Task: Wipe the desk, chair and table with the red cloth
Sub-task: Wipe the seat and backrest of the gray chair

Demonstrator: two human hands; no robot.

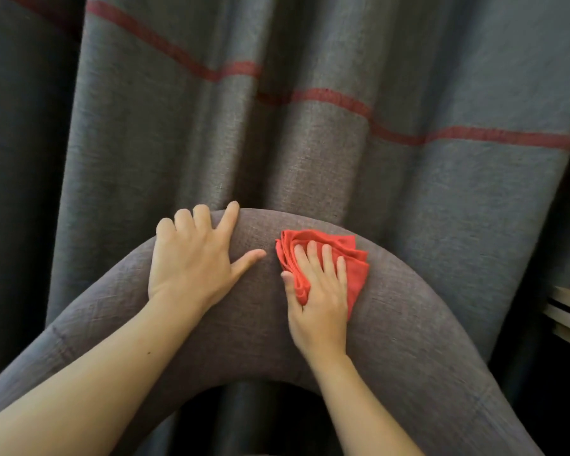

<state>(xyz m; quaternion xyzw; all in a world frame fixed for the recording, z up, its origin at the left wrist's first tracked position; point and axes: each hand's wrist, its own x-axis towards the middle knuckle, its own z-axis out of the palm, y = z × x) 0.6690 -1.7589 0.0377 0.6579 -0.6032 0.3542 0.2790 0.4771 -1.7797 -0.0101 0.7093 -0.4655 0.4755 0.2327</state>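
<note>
One of three surfaces, the chair (408, 324), was being wiped: the right hand (320, 301) pressed the cloth (356, 271) flat on its curved back, grip open, the left hand (191, 258) rested spread beside it, empty, while desk and table were out of view.

Both hands lie palm-down, left (191, 258) fingers spread, right (320, 291) fingers close together.
</note>
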